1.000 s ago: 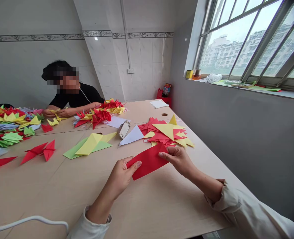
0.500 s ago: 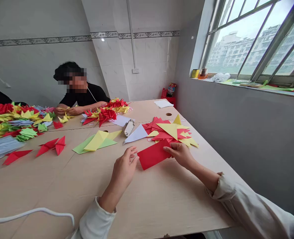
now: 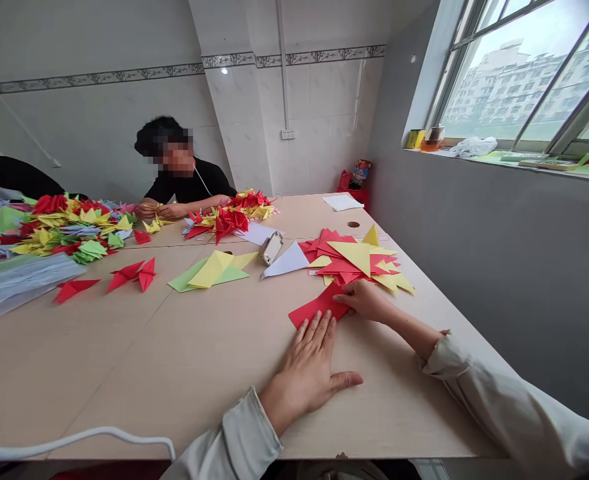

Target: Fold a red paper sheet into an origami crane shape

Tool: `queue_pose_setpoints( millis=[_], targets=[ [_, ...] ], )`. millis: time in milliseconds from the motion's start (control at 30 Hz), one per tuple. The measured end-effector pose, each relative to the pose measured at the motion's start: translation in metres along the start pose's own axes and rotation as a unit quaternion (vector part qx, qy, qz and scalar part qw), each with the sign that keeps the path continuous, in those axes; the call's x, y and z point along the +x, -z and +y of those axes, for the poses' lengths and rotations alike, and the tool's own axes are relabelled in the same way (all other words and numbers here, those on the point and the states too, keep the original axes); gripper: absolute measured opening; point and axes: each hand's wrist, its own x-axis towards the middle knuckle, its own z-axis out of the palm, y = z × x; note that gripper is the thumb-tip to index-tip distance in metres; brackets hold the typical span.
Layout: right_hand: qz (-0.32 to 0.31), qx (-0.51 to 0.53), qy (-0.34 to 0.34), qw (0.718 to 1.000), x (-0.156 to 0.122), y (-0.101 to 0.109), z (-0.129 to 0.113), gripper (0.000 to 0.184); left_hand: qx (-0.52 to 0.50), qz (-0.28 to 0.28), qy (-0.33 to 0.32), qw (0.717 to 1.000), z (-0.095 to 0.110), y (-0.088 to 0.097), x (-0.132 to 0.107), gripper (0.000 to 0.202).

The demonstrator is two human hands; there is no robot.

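A red folded paper rectangle (image 3: 314, 305) lies on the table in front of me. My left hand (image 3: 307, 370) rests flat with its fingertips over the paper's near edge and its thumb stretched out to the right. At the paper's right end, my right hand (image 3: 364, 300) pinches it between thumb and fingers. Just beyond is a pile of red and yellow folded paper pieces (image 3: 349, 257). A pale lilac paper triangle (image 3: 289, 261) lies left of the pile, beside a small propped-up phone (image 3: 272, 249).
Green and yellow paper sheets (image 3: 214, 270) and red folded cranes (image 3: 134, 273) lie left. Heaps of coloured folded paper (image 3: 74, 227) fill the far left. A person in black (image 3: 189, 177) sits across, hands on yellow paper. A white cable (image 3: 84, 433) runs along the near edge.
My left hand has moved from beside the paper's left end to lie flat on its near edge. The red paper has come down onto the table. The view has turned slightly left.
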Motion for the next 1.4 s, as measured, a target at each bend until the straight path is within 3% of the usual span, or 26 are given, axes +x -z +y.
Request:
queue_pose_setpoints(
  millis=[200, 400, 700, 933, 1400],
  targets=[
    [-0.001, -0.011, -0.004, 1.0, 0.001, 0.0, -0.001, 0.038, 0.001, -0.003, 0.004, 1.0, 0.0, 0.0, 0.0, 0.096],
    [-0.018, -0.007, -0.006, 1.0, 0.0, 0.001, -0.002, 0.037, 0.004, 0.026, -0.043, 0.999, -0.004, -0.005, 0.005, 0.096],
    [-0.129, -0.054, 0.019, 0.99, -0.002, 0.011, 0.005, 0.04, -0.013, -0.042, -0.046, 0.998, 0.01, 0.007, -0.005, 0.098],
    [-0.118, -0.078, 0.005, 0.99, -0.003, 0.007, 0.001, 0.036, -0.026, -0.058, -0.045, 0.997, 0.012, 0.009, -0.004, 0.1],
    [-0.03, -0.172, 0.004, 0.985, -0.004, -0.005, 0.004, 0.04, -0.011, -0.063, -0.047, 0.997, 0.015, 0.011, -0.004, 0.1]
  ],
)
